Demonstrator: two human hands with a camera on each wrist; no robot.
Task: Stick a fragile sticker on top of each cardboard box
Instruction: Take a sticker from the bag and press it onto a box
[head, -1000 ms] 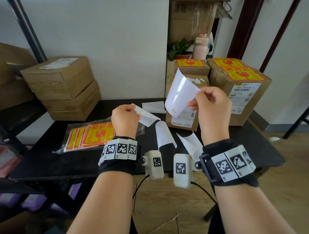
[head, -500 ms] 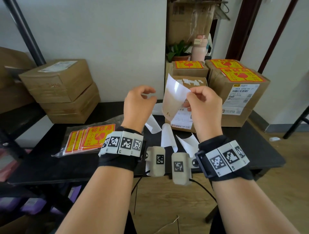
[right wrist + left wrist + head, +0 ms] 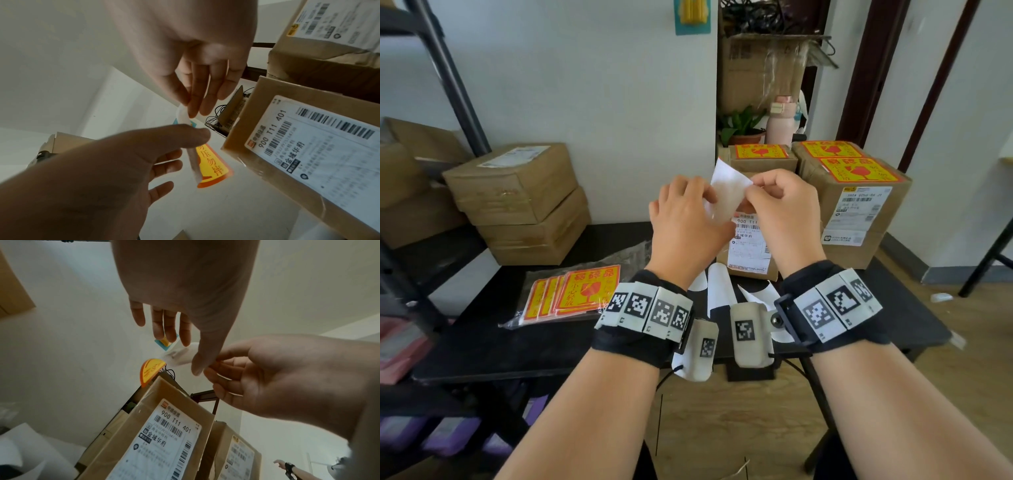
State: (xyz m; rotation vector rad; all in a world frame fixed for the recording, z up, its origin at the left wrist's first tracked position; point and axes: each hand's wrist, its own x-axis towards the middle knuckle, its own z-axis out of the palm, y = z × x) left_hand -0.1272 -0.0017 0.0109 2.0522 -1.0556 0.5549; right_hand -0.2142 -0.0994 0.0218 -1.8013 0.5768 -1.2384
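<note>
Both hands hold one fragile sticker (image 3: 729,185) up in front of me, its white back facing the head camera. My right hand (image 3: 748,197) pinches its top edge between thumb and forefinger (image 3: 193,104). My left hand (image 3: 710,202) has its thumb (image 3: 200,365) on the sheet, fingers behind it. The orange printed face (image 3: 209,165) hangs below the hands. Just behind stands a cardboard box (image 3: 748,253) with a shipping label; its top is hidden by the hands. Two boxes (image 3: 760,152) (image 3: 856,169) at the back right carry stickers.
A plastic bag of spare stickers (image 3: 578,291) lies on the black table (image 3: 517,342) at the left. Peeled white backing strips (image 3: 717,291) lie near the front edge. Two unstickered boxes (image 3: 513,178) are stacked at the back left. A metal rack post (image 3: 448,75) rises at the far left.
My left hand let go of a white backing strip, moved right and took hold of the sticker that the right hand held. Both hands have come together.
</note>
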